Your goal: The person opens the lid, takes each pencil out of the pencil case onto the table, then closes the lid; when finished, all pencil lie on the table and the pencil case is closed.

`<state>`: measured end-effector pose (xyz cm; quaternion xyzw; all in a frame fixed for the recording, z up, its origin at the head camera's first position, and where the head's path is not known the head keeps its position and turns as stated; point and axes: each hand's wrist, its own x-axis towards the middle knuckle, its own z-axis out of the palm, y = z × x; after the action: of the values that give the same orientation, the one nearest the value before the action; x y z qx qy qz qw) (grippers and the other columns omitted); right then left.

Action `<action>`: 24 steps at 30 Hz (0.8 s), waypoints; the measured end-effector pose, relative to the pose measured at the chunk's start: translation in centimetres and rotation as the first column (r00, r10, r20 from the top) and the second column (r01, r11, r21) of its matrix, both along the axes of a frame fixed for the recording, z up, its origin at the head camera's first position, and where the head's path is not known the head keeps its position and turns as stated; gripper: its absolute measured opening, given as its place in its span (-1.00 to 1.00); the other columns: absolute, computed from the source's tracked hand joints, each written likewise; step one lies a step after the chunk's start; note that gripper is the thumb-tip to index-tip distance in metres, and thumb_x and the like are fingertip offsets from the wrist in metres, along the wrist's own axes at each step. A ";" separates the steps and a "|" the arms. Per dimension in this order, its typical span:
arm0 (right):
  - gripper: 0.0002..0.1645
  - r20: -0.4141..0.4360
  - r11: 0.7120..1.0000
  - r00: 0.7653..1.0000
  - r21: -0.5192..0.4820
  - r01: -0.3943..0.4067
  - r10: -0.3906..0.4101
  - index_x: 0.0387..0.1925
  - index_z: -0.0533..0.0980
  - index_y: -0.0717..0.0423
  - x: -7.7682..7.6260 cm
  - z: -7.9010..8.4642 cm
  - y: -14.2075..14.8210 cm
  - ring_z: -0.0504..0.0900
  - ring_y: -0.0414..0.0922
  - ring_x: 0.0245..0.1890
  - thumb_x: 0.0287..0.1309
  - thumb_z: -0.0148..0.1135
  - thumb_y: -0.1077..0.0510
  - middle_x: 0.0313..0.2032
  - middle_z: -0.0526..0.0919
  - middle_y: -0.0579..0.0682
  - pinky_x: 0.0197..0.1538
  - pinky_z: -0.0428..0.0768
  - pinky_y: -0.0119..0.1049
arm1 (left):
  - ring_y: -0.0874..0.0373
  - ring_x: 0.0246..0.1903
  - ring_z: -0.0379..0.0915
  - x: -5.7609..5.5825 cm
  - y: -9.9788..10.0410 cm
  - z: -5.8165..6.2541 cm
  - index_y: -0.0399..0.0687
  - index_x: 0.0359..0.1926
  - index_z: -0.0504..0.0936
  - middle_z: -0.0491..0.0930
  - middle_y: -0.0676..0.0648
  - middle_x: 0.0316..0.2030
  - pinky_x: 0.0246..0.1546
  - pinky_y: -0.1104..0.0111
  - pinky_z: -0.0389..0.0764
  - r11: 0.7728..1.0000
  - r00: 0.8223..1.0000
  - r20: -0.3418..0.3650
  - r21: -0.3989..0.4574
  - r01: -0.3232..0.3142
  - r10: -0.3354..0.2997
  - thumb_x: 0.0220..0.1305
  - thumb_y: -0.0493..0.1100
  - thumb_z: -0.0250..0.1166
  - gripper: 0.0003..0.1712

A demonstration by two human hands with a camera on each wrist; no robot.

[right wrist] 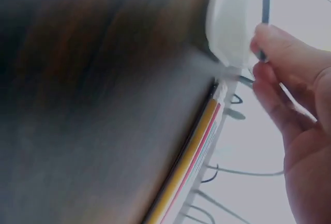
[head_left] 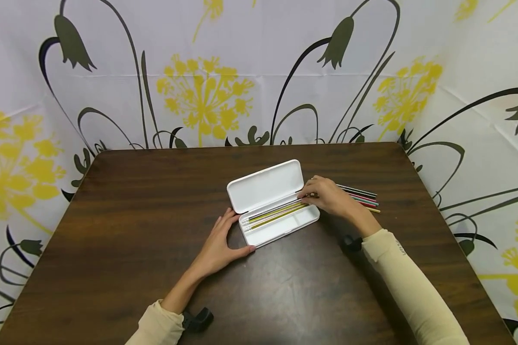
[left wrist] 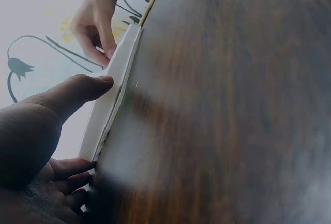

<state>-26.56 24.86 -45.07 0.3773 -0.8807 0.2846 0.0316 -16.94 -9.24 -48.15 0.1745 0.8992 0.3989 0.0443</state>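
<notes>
A white pencil case (head_left: 265, 184) lies with its lid raised on the table, several pencils (head_left: 276, 215) in yellow and dark tones lying lengthwise in its tray. My left hand (head_left: 217, 247) grips the case's left end, thumb at the front corner and fingers by the hinge side. In the left wrist view, that thumb (left wrist: 83, 92) rests along the case's edge. Over the right end of the tray, my right hand (head_left: 328, 196) pinches a dark pencil (right wrist: 266, 1) between thumb and fingertips. Its far end is hard to separate from the pencils below.
More pencils (head_left: 362, 197) in black, red, teal and yellow lie side by side right of the case, partly behind my right hand. The brown wooden table (head_left: 155, 191) ends at a flower-patterned cloth (head_left: 241, 38) at the back and sides.
</notes>
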 end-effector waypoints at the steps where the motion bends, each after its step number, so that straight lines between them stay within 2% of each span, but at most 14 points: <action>1: -0.81 0.008 0.999 1.000 -0.035 -0.001 0.002 -0.22 0.74 0.07 0.0 0.1 0.3 0.50 -0.14 -0.29 0.09 0.42 0.30 -0.30 0.68 -0.13 -0.31 0.50 -0.29 | 0.00 0.48 -0.20 -0.1 0.0 0.1 -0.17 0.40 0.28 0.00 -0.18 0.49 0.45 0.06 -0.14 1.000 1.000 -0.008 0.000 0.004 -0.004 -0.05 0.21 0.55 0.09; 7: -0.77 0.086 0.974 0.996 -0.226 0.032 -0.013 -0.23 0.74 0.04 0.4 -0.1 1.8 0.56 -0.19 -0.32 0.03 0.45 0.33 -0.30 0.69 -0.17 -0.31 0.53 -0.39 | 0.02 0.48 -0.18 -0.3 0.0 0.1 -0.19 0.38 0.30 0.01 -0.19 0.48 0.45 0.11 -0.15 1.000 0.999 -0.035 0.001 0.012 -0.012 -0.06 0.19 0.55 0.08; 13: -0.76 0.163 0.930 0.985 -0.353 0.105 -0.050 -0.25 0.74 0.10 1.5 -0.4 2.2 0.65 -0.09 -0.26 -0.01 0.46 0.37 -0.28 0.73 -0.06 -0.23 0.54 -0.38 | 0.00 0.48 -0.18 0.4 -0.2 -0.4 -0.18 0.39 0.31 0.01 -0.19 0.48 0.45 0.08 -0.14 1.000 1.000 -0.018 0.007 0.001 -0.001 -0.07 0.22 0.55 0.09; 18: -0.78 0.191 0.914 0.978 -0.375 0.152 -0.085 -0.25 0.72 0.24 3.3 1.8 2.8 0.67 0.02 -0.27 0.00 0.41 0.45 -0.28 0.72 0.11 -0.28 0.61 -0.26 | 0.01 0.48 -0.20 0.5 -0.3 -0.6 -0.15 0.40 0.29 -0.01 -0.16 0.49 0.45 0.07 -0.14 1.000 1.000 0.000 0.004 0.005 -0.005 -0.05 0.23 0.54 0.09; 21: -0.77 0.163 0.914 0.982 -0.376 0.153 -0.097 -0.25 0.71 0.29 3.9 3.1 3.6 0.66 0.04 -0.31 -0.01 0.40 0.50 -0.29 0.72 0.15 -0.33 0.61 -0.32 | 0.00 0.48 -0.19 0.2 -0.2 -0.4 -0.19 0.39 0.30 0.00 -0.19 0.49 0.45 0.05 -0.13 1.000 1.000 -0.012 0.011 0.008 -0.008 -0.06 0.21 0.55 0.09; 24: -0.74 0.135 0.914 0.984 -0.374 0.160 -0.117 -0.25 0.71 0.28 4.0 3.8 4.5 0.65 0.04 -0.33 -0.02 0.39 0.52 -0.30 0.72 0.16 -0.35 0.58 -0.40 | -0.03 0.48 -0.17 -0.2 -0.1 -0.1 -0.21 0.38 0.30 0.02 -0.22 0.48 0.44 0.04 -0.13 1.000 0.999 -0.031 0.019 0.010 -0.009 -0.06 0.17 0.56 0.08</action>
<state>-22.51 29.37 -41.29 0.2840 -0.8331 0.4684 0.0763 -17.15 -9.33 -48.29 0.1854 0.8950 0.4046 0.0304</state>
